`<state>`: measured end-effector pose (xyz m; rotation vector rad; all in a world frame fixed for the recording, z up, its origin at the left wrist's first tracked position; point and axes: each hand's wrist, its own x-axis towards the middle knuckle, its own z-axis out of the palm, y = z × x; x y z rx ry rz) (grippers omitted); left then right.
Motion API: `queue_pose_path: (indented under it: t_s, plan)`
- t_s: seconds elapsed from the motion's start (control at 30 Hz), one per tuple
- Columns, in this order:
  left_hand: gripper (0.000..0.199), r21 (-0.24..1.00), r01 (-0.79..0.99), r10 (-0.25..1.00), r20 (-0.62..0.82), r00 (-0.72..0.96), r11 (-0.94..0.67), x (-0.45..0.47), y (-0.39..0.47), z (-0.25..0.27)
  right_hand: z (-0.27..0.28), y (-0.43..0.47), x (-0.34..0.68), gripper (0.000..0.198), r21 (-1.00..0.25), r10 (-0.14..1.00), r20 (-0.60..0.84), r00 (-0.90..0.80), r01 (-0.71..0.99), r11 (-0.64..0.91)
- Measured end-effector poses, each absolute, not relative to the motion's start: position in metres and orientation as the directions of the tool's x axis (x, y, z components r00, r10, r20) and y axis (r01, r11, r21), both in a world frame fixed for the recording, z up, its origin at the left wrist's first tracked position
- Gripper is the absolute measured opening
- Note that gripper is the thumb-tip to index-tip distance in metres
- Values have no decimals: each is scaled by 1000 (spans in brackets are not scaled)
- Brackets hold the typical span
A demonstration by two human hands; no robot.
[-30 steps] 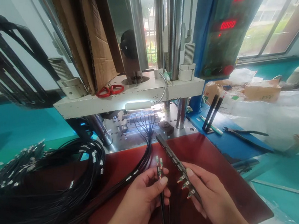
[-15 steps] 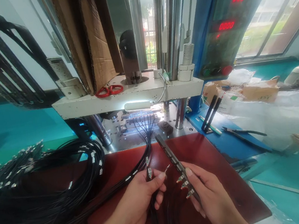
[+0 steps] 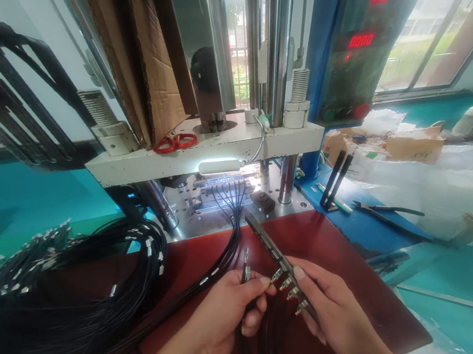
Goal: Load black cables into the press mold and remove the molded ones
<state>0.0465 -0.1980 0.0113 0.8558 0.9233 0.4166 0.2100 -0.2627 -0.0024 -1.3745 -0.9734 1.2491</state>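
Observation:
My left hand is closed, pinching the end of a black cable whose metal connector meets the edge of a slotted dark metal bar. More black cables with metal tips stick up from the same fist. My right hand grips the lower part of the bar, thumb on top, and the bar tilts up to the left. Several connectors sit in a row along its left side. Whether the pinched connector is fully seated cannot be made out.
A press with a white plate stands ahead, cables running to a lit fixture. Red scissors lie on the plate. A large cable coil covers the left of the red board. Pliers lie at right.
My left hand has moved right, bringing the pinched connector from a gap away up to the bar. The right hand and bar have hardly moved.

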Motion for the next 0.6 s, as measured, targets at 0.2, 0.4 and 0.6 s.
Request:
queue_pose_path:
  t_s: [0.2,0.4,0.6]
  plan:
    - [17,785,36,644,-533,549,619,47,-197,13,-2,-262,210,52,-979,969,-203,139,-48,-198]
    - [18,791,42,644,-526,556,611,46,-195,13,-6,-264,209,50,-982,973,-185,134,-55,-179]
    - [21,803,62,643,-519,563,593,50,-196,14,-6,-263,209,50,-983,975,-181,131,-20,-180]
